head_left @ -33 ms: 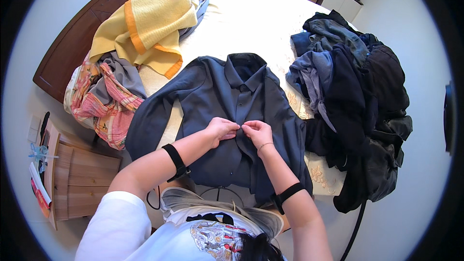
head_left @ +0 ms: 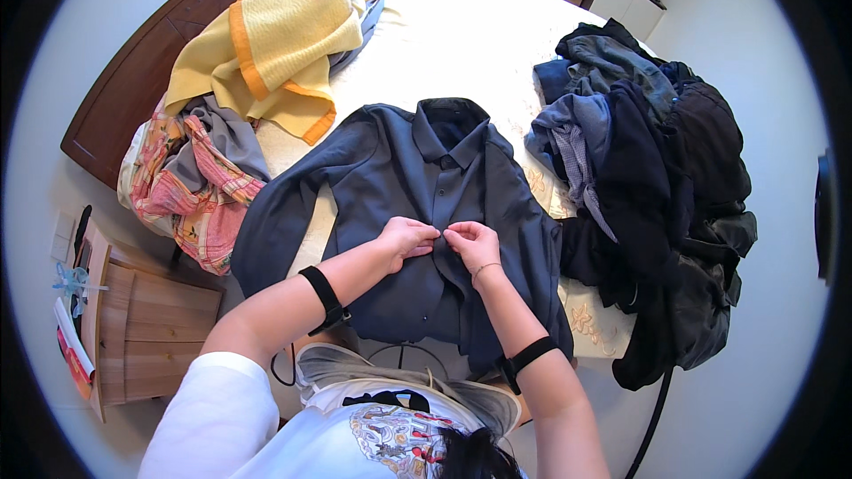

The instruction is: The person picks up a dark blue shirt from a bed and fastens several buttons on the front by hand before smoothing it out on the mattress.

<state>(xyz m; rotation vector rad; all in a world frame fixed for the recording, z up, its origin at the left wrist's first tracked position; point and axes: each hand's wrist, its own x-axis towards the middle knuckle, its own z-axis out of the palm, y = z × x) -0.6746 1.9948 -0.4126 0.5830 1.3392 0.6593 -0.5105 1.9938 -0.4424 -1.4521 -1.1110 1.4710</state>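
Dark button-up shirt (head_left: 390, 182) is spread out on the bed (head_left: 444, 27), and the left hand (head_left: 406, 241) and right hand (head_left: 473, 244) are both kinda pinching it mid-front, right beside each other.

Both hands (head_left: 407, 239) pinch a dark shirt (head_left: 377, 182) lying on the bed (head_left: 444, 35), apparently at its front opening.

The head camera looked down from above the wearer's chest (head_left: 297, 448), facing forward over the bed (head_left: 444, 44), near enough that left hand (head_left: 408, 242), right hand (head_left: 473, 246) and shirt (head_left: 382, 164) sat mid-frame; its wide fisheye reached the cabinet (head_left: 621, 2) beyond and bowed the headboard (head_left: 120, 115).
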